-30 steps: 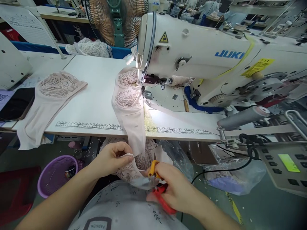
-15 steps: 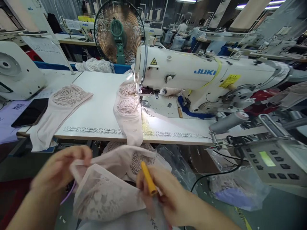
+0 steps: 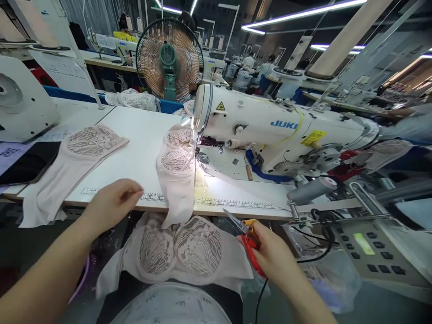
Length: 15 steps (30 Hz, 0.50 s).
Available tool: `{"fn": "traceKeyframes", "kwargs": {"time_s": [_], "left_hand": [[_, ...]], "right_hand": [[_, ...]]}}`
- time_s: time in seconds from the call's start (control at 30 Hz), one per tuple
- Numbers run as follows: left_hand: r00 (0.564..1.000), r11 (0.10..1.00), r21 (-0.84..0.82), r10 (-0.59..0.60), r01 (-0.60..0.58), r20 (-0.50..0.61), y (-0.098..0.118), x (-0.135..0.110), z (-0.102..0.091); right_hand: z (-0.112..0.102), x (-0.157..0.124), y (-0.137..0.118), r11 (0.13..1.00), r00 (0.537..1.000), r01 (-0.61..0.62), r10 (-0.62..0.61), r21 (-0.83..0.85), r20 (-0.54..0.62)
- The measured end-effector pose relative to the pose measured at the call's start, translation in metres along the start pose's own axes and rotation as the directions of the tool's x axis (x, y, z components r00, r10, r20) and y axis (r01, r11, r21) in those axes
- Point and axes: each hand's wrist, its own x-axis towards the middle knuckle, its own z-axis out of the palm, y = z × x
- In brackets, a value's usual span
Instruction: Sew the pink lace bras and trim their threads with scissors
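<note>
My right hand (image 3: 270, 252) grips a pair of scissors (image 3: 248, 238) with red and orange handles, blades pointing up and left toward the table edge. My left hand (image 3: 116, 200) hovers by the table's front edge with its fingers curled together; whatever may be between them is hidden. Between my hands, a pale pink lace bra (image 3: 199, 252) lies spread across my lap, cups up, touched by neither hand. Another pale pink lace bra (image 3: 177, 164) sits at the needle of the JUKI sewing machine (image 3: 256, 121), its lower part hanging over the edge.
A third lace piece (image 3: 91, 144) lies on the table at left beside a black phone (image 3: 32, 162). A control panel (image 3: 374, 252) and a grey roller (image 3: 312, 190) stand at right. A fan (image 3: 169, 58) is behind the table; people sit farther back.
The bra has dropped from my hands onto my lap. My left hand has moved up and right to the table edge. The scissors have moved right and turned, with blades now showing.
</note>
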Motion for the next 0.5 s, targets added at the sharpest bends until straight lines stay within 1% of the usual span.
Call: {"fn": "traceKeyframes", "kwargs": {"time_s": [0.07, 0.1, 0.13, 0.2, 0.23, 0.27, 0.3, 0.37, 0.43, 0.47, 0.5], "left_hand": [[0.987, 0.979, 0.123, 0.157, -0.161, 0.042, 0.009, 0.041, 0.018], [0.962, 0.942, 0.196, 0.262, -0.271, 0.071, 0.012, 0.059, 0.026], [0.926, 0.892, 0.251, 0.357, -0.376, 0.12, 0.014, 0.075, 0.032], [0.881, 0.83, 0.295, 0.442, -0.473, 0.169, 0.016, 0.096, 0.039], [0.864, 0.809, 0.306, 0.467, -0.503, 0.187, 0.018, 0.098, 0.039], [0.852, 0.793, 0.312, 0.485, -0.524, 0.199, 0.019, 0.096, 0.039], [0.834, 0.771, 0.317, 0.508, -0.552, 0.217, 0.022, 0.089, 0.038], [0.789, 0.727, 0.306, 0.561, -0.614, 0.251, 0.028, 0.062, 0.037], [0.725, 0.677, 0.258, 0.634, -0.689, 0.27, 0.034, 0.025, 0.043], [0.696, 0.658, 0.229, 0.664, -0.718, 0.274, 0.036, 0.006, 0.049], [0.639, 0.613, 0.179, 0.736, -0.77, 0.224, 0.037, -0.013, 0.055]], "right_hand": [[0.005, 0.005, -0.007, 0.999, 1.0, 0.014, -0.015, 0.034, 0.027], [0.006, 0.007, -0.012, 0.998, 0.999, 0.02, -0.022, 0.063, 0.037], [0.008, 0.009, -0.018, 0.996, 0.999, 0.025, -0.03, 0.091, 0.043], [0.011, 0.015, -0.028, 0.989, 0.998, 0.043, -0.049, 0.143, 0.044], [0.014, 0.018, -0.032, 0.984, 0.997, 0.056, -0.063, 0.17, 0.036], [0.017, 0.021, -0.035, 0.977, 0.996, 0.069, -0.077, 0.202, 0.032], [0.021, 0.025, -0.037, 0.967, 0.995, 0.081, -0.091, 0.243, 0.031], [0.03, 0.03, -0.042, 0.931, 0.991, 0.107, -0.127, 0.349, 0.035], [0.04, 0.033, -0.047, 0.878, 0.984, 0.123, -0.17, 0.462, 0.061], [0.044, 0.033, -0.05, 0.853, 0.979, 0.108, -0.182, 0.511, 0.096], [0.047, 0.032, -0.054, 0.823, 0.971, 0.079, -0.191, 0.562, 0.144]]}}
